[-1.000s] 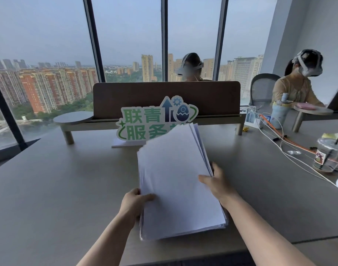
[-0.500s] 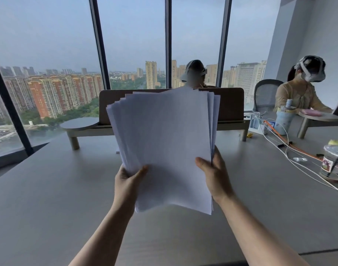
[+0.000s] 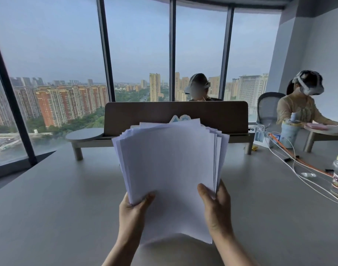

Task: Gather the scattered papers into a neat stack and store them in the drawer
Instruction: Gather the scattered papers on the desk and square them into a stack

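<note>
Gripping papers [image 3: 172,169] upright between left hand [image 3: 132,212], right hand [image 3: 215,208], above table [image 3: 49,208]

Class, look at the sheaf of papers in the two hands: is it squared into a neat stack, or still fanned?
Still fanned. The papers, held upright by the left hand and right hand, show staggered top and right edges.

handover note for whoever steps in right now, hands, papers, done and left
Left hand: shut on the paper stack, gripping its lower left edge.
Right hand: shut on the same stack, lower right edge, thumb on the front sheet.
Papers: all gathered, held upright above the desk; top edges fanned and uneven.
Done: gathering.
Left: square the edges, probably by tapping on the desk, then put the stack in the drawer, which is not in view.
</note>
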The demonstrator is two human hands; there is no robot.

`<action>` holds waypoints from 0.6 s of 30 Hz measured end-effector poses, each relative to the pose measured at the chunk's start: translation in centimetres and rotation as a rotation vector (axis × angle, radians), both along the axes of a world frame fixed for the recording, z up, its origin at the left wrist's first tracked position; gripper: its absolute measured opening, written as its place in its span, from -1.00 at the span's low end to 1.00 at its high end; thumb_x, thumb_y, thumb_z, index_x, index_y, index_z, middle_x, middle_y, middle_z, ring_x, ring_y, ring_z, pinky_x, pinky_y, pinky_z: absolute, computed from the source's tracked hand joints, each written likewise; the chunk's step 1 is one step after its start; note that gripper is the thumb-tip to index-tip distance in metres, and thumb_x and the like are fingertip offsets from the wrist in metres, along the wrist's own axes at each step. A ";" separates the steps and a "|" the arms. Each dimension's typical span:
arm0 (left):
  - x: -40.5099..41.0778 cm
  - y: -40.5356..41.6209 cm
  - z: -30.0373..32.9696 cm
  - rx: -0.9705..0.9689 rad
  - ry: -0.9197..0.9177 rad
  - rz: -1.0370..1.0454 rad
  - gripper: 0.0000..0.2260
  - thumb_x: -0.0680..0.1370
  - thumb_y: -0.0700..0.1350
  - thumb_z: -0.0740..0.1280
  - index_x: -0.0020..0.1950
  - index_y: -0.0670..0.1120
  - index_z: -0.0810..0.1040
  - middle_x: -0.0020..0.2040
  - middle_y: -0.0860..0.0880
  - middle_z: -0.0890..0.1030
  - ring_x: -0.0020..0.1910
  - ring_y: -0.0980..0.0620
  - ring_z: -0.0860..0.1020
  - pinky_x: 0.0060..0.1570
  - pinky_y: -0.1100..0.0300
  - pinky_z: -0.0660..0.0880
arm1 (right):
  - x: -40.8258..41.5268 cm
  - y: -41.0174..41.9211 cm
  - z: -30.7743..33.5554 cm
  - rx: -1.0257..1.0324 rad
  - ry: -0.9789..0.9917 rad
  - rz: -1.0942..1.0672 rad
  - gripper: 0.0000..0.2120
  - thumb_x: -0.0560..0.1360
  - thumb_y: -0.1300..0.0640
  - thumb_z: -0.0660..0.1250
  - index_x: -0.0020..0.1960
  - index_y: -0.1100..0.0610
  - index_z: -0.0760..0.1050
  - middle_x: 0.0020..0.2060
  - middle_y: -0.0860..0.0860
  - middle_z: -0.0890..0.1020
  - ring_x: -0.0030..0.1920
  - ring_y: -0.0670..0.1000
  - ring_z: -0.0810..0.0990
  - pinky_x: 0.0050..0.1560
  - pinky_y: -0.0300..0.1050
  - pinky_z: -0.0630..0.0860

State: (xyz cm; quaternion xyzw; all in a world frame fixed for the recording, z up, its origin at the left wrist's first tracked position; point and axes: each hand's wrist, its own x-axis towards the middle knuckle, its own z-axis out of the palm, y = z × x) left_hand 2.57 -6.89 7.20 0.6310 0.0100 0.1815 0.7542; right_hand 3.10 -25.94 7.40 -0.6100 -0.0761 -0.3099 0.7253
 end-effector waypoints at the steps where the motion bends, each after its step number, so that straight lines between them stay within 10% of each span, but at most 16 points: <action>1: 0.1 0.2 0.2 0.006 -0.012 0.002 -0.85 0.38 -0.23 0.52 -0.11 -0.10 0.60 -0.32 0.07 0.68 -0.33 0.16 0.57 -0.36 0.33 0.50 | 0.0 -0.1 0.2 -0.020 -0.005 0.004 -0.74 0.39 0.14 0.35 0.08 0.05 0.56 -0.04 -0.06 0.71 -0.03 -0.09 0.67 -0.03 -0.30 0.54; 9: 0.0 2.0 0.5 -0.017 -0.012 -0.092 -0.44 0.13 0.15 0.50 0.04 -0.09 0.60 -0.09 -0.06 0.72 -0.10 0.03 0.67 -0.17 0.19 0.55 | -0.1 -1.3 -0.5 -0.014 0.066 0.009 -0.78 0.36 0.07 0.37 -0.06 0.16 0.59 -0.19 0.00 0.72 -0.18 -0.07 0.65 -0.12 -0.11 0.53; 18: 0.8 1.1 1.4 0.013 -0.008 -0.035 -0.82 0.33 -0.18 0.56 -0.13 -0.11 0.63 -0.28 0.03 0.70 -0.28 0.09 0.61 -0.30 0.26 0.52 | 0.1 0.3 0.5 -0.023 0.067 0.011 -0.76 0.50 0.38 0.35 0.05 0.07 0.58 -0.11 -0.16 0.72 -0.06 -0.17 0.68 -0.08 -0.36 0.52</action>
